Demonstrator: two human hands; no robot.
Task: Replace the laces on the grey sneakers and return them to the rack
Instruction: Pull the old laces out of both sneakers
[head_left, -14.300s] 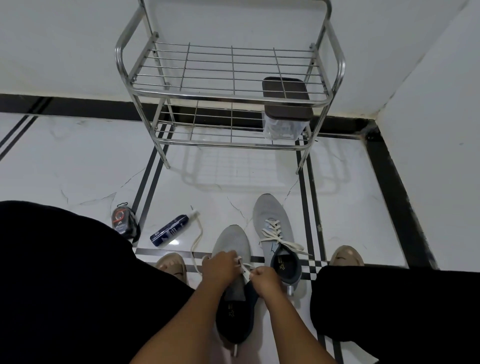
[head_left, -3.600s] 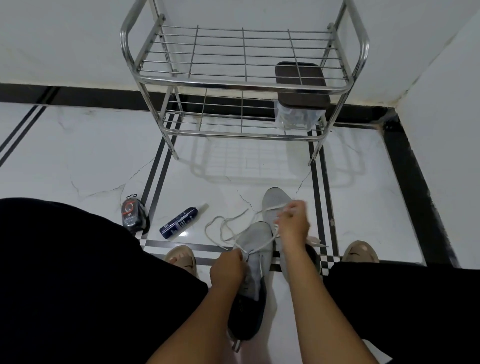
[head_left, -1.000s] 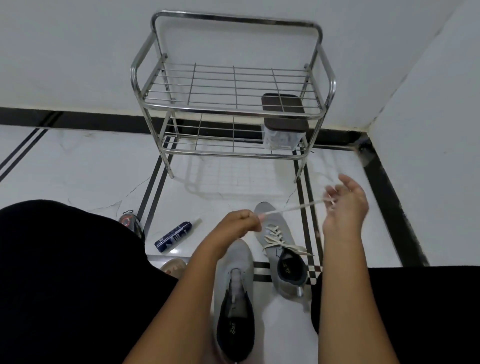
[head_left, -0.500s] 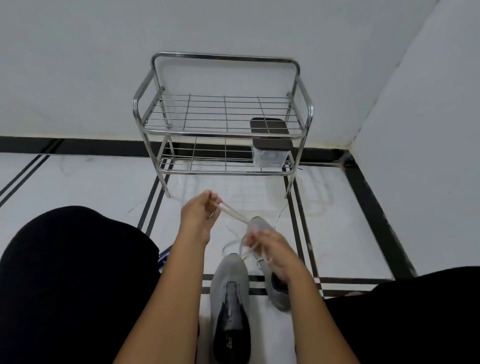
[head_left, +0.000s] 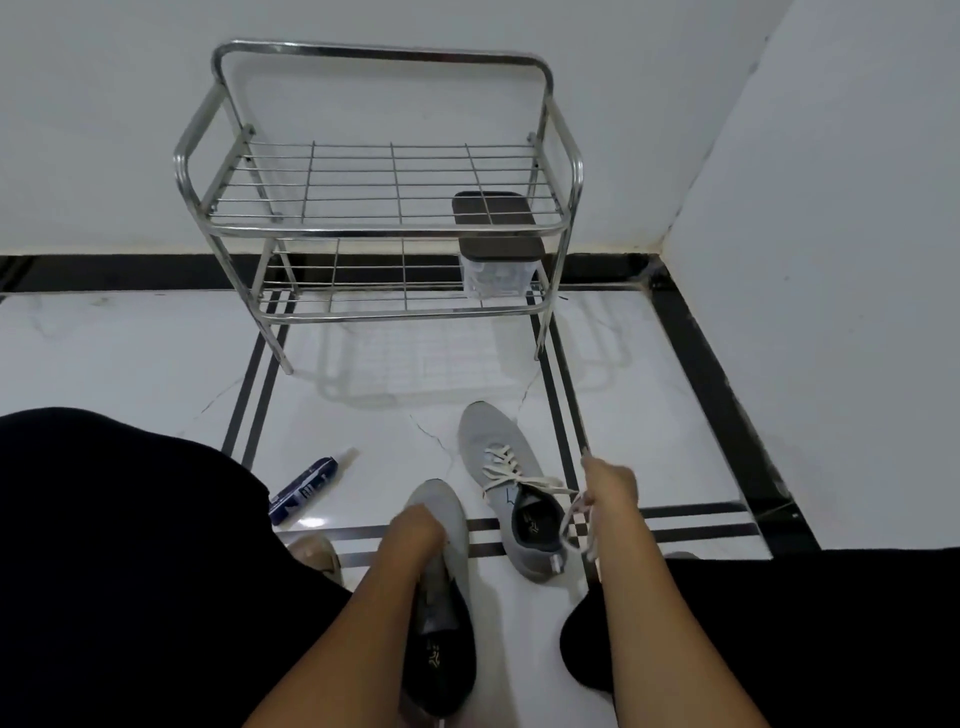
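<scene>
Both hands dropped from mid-air. Metal rack (head_left: 382, 228) well beyond fingers. Laced sneaker (head_left: 506, 483) just left of right hand (head_left: 613, 488), fingers pinching loose lace (head_left: 574, 519). Left hand (head_left: 415, 530) gripping unlaced sneaker (head_left: 441, 597), fingers curled over tongue area.

The left hand (head_left: 415, 527) is covering the middle of the unlaced grey sneaker (head_left: 441, 597), so its fingers and the eyelets beneath them are staying out of sight, and the sneaker's heel is running under the forearm. The right hand (head_left: 610, 486) is turning its fingers away from the camera, so exactly how they are pinching the loose white lace (head_left: 576, 519) is hidden. Left of the left hand, a dark knee is hiding the near end of the blue spray bottle (head_left: 306, 488), whose label is too small to read.
</scene>
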